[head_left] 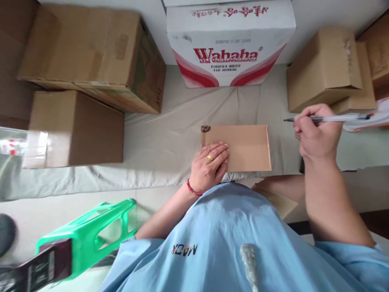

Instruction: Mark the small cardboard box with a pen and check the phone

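A flat brown rectangle [247, 148], like a piece of cardboard or a kraft-paper cover, lies on the grey cloth in front of me. A small dark patch [206, 128] marks its far left corner. My left hand [211, 164], with a ring and a red bracelet, rests flat on its left part, fingers stretched out. Off to the right, my right hand [317, 132] is raised and closed around a pen [331, 118]. The pen's dark tip points left, apart from the brown rectangle.
A white and red water carton [227, 48] stands at the back. Cardboard boxes flank the cloth [158, 150], a big one [85, 44] and a smaller one [97, 132] left, others [322, 65] right. A green plastic stool [91, 235] is at lower left.
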`<state>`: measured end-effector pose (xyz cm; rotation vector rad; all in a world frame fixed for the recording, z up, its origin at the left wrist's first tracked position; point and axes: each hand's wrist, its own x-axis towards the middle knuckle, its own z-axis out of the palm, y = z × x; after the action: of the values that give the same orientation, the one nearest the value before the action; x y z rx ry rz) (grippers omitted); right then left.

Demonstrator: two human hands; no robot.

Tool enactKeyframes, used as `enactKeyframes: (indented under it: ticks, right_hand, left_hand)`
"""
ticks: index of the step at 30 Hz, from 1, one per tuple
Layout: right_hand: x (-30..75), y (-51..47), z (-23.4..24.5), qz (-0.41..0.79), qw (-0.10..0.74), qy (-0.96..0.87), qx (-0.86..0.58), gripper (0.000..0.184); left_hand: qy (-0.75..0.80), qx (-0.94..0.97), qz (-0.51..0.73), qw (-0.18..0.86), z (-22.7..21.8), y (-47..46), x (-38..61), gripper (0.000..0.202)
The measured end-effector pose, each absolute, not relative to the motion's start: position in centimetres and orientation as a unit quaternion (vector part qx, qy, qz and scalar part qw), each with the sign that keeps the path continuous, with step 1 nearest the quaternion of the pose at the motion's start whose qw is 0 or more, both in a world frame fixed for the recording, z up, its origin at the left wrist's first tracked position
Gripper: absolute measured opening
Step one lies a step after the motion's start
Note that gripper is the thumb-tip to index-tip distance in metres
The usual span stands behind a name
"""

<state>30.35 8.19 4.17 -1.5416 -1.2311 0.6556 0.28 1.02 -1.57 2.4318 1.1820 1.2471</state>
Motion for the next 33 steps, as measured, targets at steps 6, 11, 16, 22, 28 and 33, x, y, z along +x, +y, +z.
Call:
enactKeyframes:
  ticks: [6, 11, 16, 22, 28, 33]
  right_hand:
    - [19.3, 10.9, 6.4, 0.480, 0.388, -0.660, -0.429, 0.015]
    - [14.9, 12.0, 2.6, 0.457, 0.392, -0.660, -0.449, 0.010]
    - [15.7, 11.4, 1.8, 0.417, 0.364, -0.704, -0.444, 0.013]
    - [16.0, 11.2, 1.9, 0.425, 0.327, -0.734, -0.416, 0.016]
    - [15.9, 11.4, 1.6, 0.413, 0.314, -0.745, -0.420, 0.018]
    - [15.8, 11.2, 1.6, 0.388, 0.304, -0.757, -0.430, 0.016]
  left_hand:
    - [0.405, 0.808, 0.424, 0.064, -1.8, 1.0, 0.9, 0.030]
    - [0.413, 0.806, 0.419, 0.063, -1.9, 0.8, 1.0, 0.032]
    - [0.415, 0.803, 0.421, 0.068, -2.2, 0.7, 1.0, 0.034]
    - [0.441, 0.770, 0.451, 0.096, -2.6, 0.7, -0.6, 0.028]
    - [0.460, 0.738, 0.479, 0.121, -3.9, 0.5, -2.0, 0.041]
    - [0.421, 0.747, 0.499, 0.121, -4.9, 0.8, -2.3, 0.045]
